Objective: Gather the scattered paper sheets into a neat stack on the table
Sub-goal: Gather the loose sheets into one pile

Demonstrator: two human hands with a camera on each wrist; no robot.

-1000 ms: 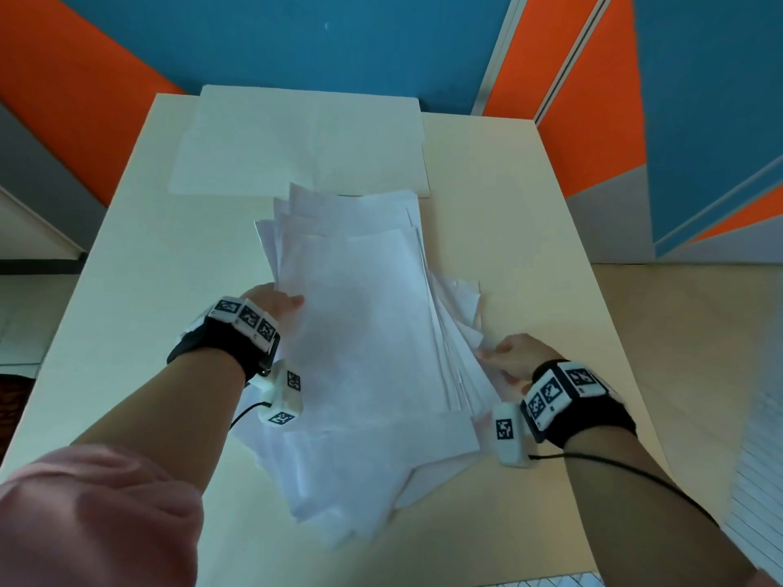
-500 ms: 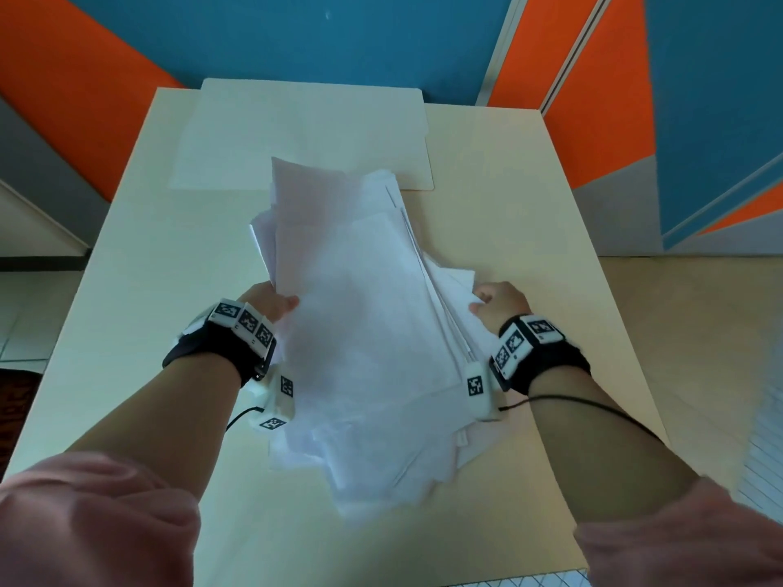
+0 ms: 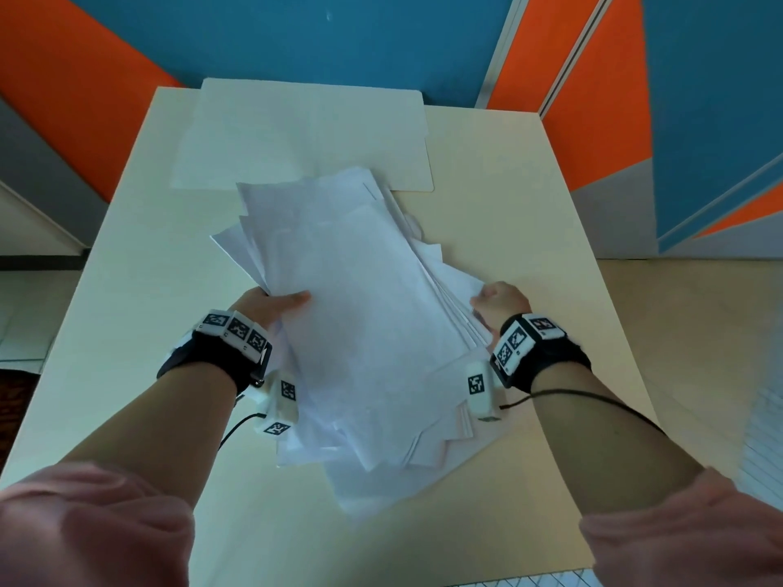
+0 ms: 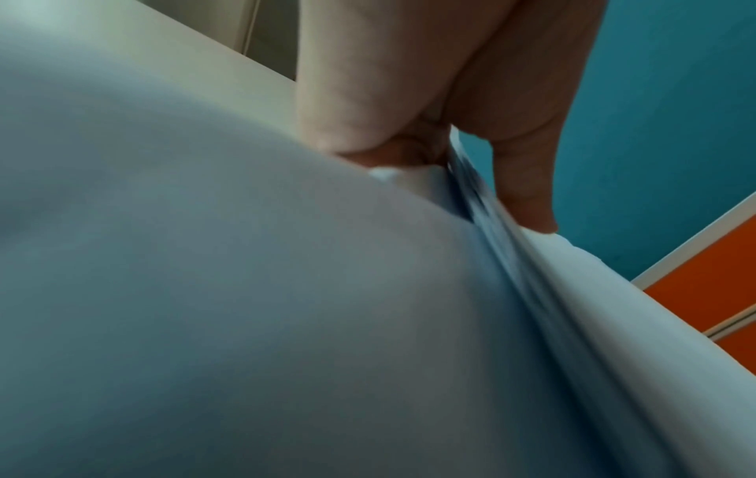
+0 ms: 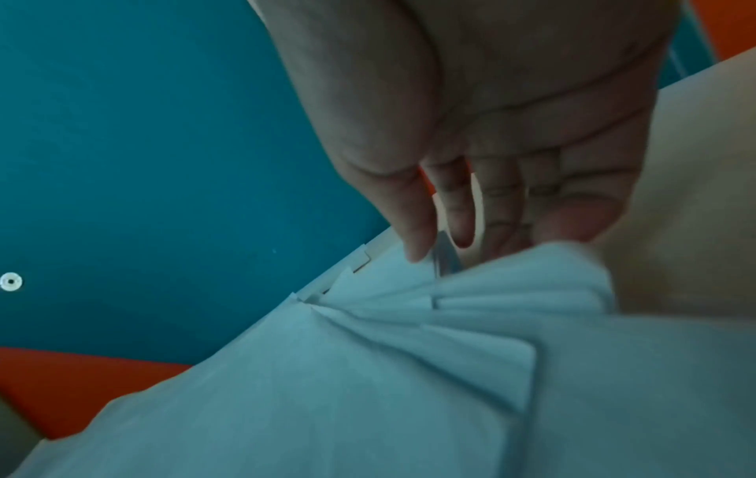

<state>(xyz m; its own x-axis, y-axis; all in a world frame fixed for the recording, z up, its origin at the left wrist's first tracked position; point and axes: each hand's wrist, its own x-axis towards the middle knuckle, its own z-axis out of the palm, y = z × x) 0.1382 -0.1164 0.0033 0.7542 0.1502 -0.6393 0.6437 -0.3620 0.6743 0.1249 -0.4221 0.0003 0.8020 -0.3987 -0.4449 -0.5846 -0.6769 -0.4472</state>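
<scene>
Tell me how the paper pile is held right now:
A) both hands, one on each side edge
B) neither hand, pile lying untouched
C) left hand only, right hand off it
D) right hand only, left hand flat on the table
A: the left hand grips the left edge of the paper pile with its thumb on top, and the right hand grips the fanned right edge.

Paper sheets (image 3: 360,298): white, blank, bunched into one loose uneven bundle over the desk (image 3: 127,256) middle. Edges misaligned, corners fanned out at far-left, right side and near end. Bundle tilted, far end raised, lower sheets sagging toward the desk at the near end. Left hand (image 3: 271,305) pinches its left edge, thumb on top; right hand (image 3: 500,302) pinches the fanned right edge.
</scene>
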